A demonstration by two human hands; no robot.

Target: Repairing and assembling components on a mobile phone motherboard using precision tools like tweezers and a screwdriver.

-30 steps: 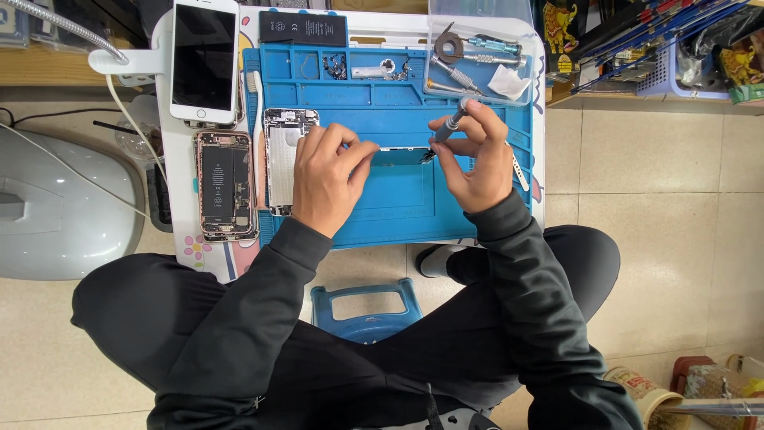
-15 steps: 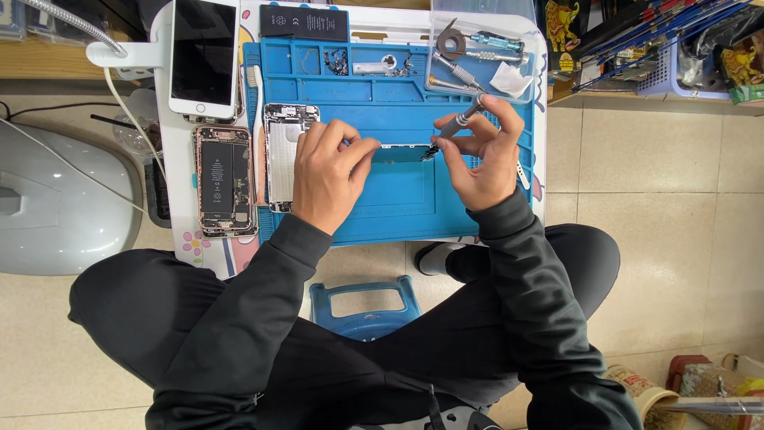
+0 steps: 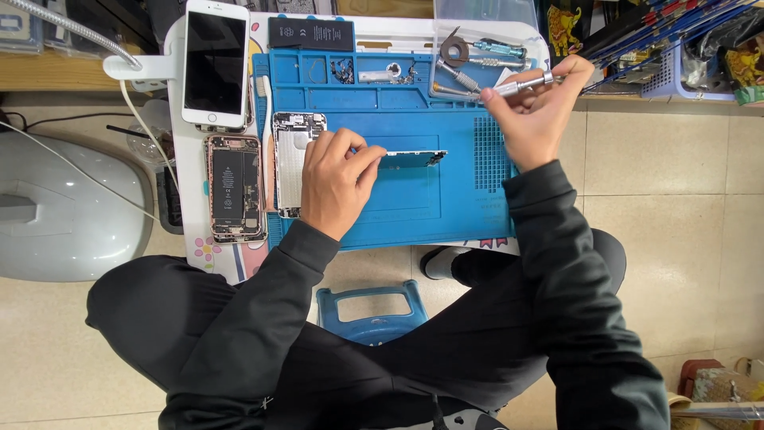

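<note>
My left hand [image 3: 334, 179] pinches one end of a thin phone circuit board [image 3: 414, 157], which lies on edge across the blue repair mat [image 3: 398, 207]. My right hand [image 3: 537, 111] is raised toward the mat's upper right corner and grips a small silver screwdriver [image 3: 521, 85], held nearly level. Beside my left hand lies a silver phone back housing [image 3: 293, 151], partly hidden under my fingers.
An opened phone with its battery showing [image 3: 234, 187] and a white phone with a dark screen [image 3: 215, 64] lie left of the mat. A loose black battery [image 3: 311, 33], small screws [image 3: 344, 73] and tools [image 3: 469, 60] sit along the far edge. A blue stool [image 3: 370, 312] stands below.
My right hand has lifted away from the circuit board and moved up and right with the screwdriver. My left hand still holds the board in place.
</note>
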